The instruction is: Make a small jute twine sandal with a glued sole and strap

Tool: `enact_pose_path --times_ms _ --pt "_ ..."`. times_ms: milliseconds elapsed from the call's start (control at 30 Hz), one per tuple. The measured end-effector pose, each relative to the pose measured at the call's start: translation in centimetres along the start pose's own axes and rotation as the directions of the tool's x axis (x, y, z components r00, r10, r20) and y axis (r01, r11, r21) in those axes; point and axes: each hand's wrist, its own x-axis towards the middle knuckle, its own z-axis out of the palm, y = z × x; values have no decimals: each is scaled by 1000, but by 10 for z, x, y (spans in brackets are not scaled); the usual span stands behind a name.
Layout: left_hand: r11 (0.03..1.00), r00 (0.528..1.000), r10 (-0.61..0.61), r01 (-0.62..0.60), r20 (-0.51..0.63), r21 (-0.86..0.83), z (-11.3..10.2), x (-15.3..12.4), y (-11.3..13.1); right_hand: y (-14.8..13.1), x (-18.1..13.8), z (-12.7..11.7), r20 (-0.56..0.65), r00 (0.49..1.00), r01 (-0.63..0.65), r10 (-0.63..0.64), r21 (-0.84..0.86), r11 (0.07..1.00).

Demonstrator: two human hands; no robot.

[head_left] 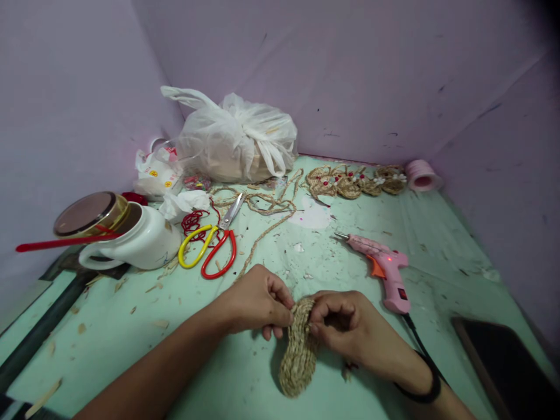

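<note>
A small sole-shaped piece of coiled straw rope [298, 356] stands between my hands at the front of the table. My left hand [265, 303] pinches its upper left edge with thumb and fingers. On the upper right edge, the thumb and forefinger of my right hand [345, 321] close in the same way. A strand of straw rope [266, 229] runs from behind my left hand back to a loose tangle. To the right lies a pink glue gun [385, 262] with a lit red light. Scissors [219, 242] with one yellow and one red handle lie open at left.
A white mug [153, 239] lies tipped near a round lidded jar [87, 213] and a hammer [48, 318]. Behind are a tied plastic bag [240, 140], several finished straw pieces with beads [354, 181] and a pink spool [422, 175]. A phone [507, 361] lies at right.
</note>
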Motion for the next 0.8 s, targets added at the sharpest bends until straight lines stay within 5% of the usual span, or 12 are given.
enact_pose_path --times_ms 133,333,567,700,800 --pt "992 997 -15 6 71 123 -3 0 -1 -4 -1 2 27 999 40 -39 -1 999" --pt "976 999 25 -30 28 216 3 3 -6 -5 -2 2 23 987 158 -157 -24 987" --pt "934 905 294 -205 -307 292 19 4 -15 1 0 1 -104 987 113 -122 -89 990" --pt "989 983 126 -114 -136 94 10 0 -3 2 3 0 -175 981 78 -87 -57 995" --pt "997 995 74 -75 -65 -7 4 -1 2 3 5 0 -176 979 92 -100 -52 994"
